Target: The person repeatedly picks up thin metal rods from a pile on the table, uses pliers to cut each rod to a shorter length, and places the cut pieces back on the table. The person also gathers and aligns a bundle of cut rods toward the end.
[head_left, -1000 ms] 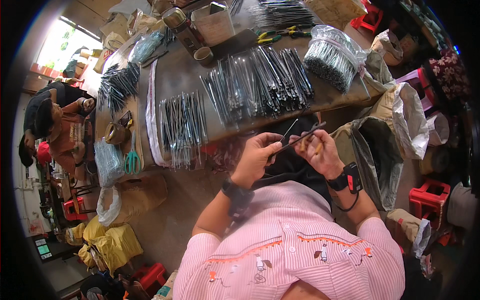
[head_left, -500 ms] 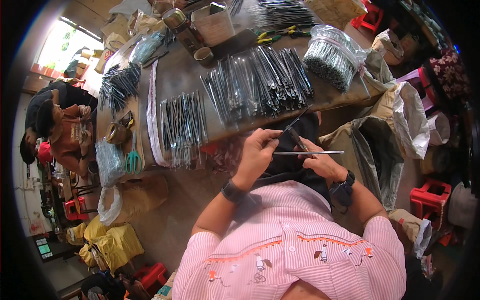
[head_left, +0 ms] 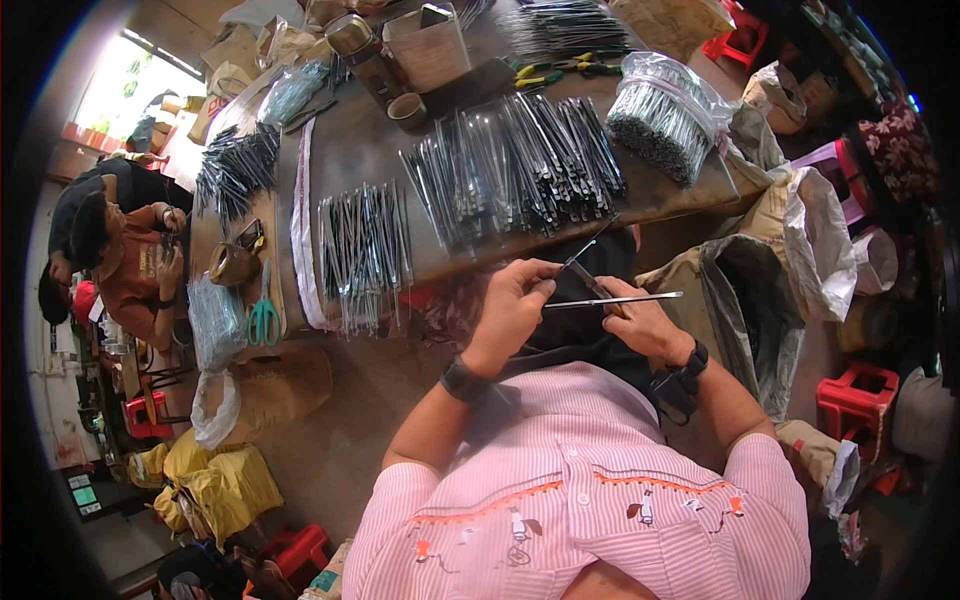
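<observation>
Above my lap, just off the table's near edge, my left hand is closed in a pinch on one end of a long thin metal strip. The strip runs right, crossing in front of my right hand. That hand is closed round a dark flat tool, whose exact kind I cannot make out. From the tool's tip, close to my left fingertips, a thin dark piece slants up toward the table. Nearest on the table lie a broad row of metal strips and a smaller bunch.
On the table stand a plastic-wrapped bundle of rods, a thermos, a cup, green-handled scissors and pliers. Open sacks and a red stool are at right. Another person works at left.
The strip's right end has tilted up slightly, and the dark tool has turned a little in my right hand. The person at left has moved their hands.
</observation>
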`<state>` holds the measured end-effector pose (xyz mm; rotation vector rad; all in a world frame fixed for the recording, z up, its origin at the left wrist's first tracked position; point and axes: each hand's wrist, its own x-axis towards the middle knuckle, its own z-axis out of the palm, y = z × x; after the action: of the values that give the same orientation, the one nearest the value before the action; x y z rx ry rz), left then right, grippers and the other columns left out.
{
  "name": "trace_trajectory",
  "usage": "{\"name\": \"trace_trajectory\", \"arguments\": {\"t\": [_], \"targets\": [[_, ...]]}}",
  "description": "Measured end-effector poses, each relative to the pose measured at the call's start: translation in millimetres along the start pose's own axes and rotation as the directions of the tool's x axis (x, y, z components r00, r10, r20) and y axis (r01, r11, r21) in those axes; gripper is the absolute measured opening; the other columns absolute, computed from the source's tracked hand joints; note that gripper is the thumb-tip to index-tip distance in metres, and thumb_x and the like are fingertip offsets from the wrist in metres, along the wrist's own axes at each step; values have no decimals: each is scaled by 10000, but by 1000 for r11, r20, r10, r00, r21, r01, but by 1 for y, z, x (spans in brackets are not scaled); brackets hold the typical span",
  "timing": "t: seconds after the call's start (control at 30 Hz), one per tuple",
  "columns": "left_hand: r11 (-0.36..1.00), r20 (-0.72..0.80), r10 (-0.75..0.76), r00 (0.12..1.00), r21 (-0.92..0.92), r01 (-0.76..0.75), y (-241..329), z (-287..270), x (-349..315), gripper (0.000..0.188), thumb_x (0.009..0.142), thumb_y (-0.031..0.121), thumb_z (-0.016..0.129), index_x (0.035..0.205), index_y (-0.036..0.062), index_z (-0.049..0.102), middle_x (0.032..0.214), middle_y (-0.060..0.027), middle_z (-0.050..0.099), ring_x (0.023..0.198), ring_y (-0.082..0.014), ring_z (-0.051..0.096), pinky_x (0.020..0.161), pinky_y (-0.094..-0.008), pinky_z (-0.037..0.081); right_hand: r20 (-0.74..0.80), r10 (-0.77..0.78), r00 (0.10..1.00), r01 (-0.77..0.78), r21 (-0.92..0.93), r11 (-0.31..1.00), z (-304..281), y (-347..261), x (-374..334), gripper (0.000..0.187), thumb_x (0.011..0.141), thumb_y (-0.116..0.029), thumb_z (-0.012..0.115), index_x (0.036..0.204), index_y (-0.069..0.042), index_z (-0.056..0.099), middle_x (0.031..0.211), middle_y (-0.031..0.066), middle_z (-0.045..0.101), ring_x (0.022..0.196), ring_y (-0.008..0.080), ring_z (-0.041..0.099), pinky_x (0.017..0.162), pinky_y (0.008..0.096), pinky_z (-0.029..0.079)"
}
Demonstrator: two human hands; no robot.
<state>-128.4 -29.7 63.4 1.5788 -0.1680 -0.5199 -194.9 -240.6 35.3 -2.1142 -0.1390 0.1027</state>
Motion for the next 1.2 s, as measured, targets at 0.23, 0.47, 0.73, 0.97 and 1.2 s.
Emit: {"name": "trace_trajectory", "arguments": {"t": [0.23, 0.47, 0.73, 0.97, 1.2], "targets": [[1000, 32, -25, 999, -3, 25, 1, 1, 0, 175, 902, -10, 583, 1061, -11, 659, 743, 32, 559, 584, -28, 452, 491, -202, 372, 113, 131, 985, -139, 65, 988, -5, 3, -3, 275, 739, -106, 521, 988, 4, 560, 759, 218, 538, 647, 365, 489, 612, 426, 414], [996, 51, -70, 996, -48, 73, -1, 3, 0, 176, 893, 22, 606, 1047, 27, 691, 734, 35, 596, 518, -3, 439, 445, -176, 313, 75, 65, 995, -73, 99, 992, -5, 2, -6, 125, 739, -81, 532, 837, -17, 489, 638, 96, 400, 598, 198, 370, 558, 347, 362], [995, 40, -87, 995, -37, 88, 1, -2, 2, 182, 892, 24, 595, 1048, 27, 689, 720, 35, 594, 509, -3, 435, 438, -175, 311, 88, 72, 994, -75, 33, 997, 2, 3, -1, 146, 741, -84, 537, 869, -21, 506, 637, 102, 443, 590, 216, 437, 564, 364, 383], [993, 22, -94, 995, -76, 95, 10, -6, 0, 189, 882, 25, 596, 1050, 9, 680, 707, 26, 596, 504, -3, 429, 439, -172, 309, 126, -113, 986, 100, 105, 989, 0, -1, 6, 187, 751, -71, 525, 927, -11, 517, 693, 139, 526, 647, 270, 545, 612, 372, 445], [990, 32, -120, 992, -72, 122, 3, -9, 3, 185, 883, 25, 587, 1043, 23, 679, 696, 33, 582, 499, -7, 435, 429, -169, 301, 187, 45, 981, -46, 0, 999, 6, 2, 6, 487, 759, -86, 509, 1225, 59, 517, 841, 257, 591, 786, 421, 580, 735, 453, 475]]}}
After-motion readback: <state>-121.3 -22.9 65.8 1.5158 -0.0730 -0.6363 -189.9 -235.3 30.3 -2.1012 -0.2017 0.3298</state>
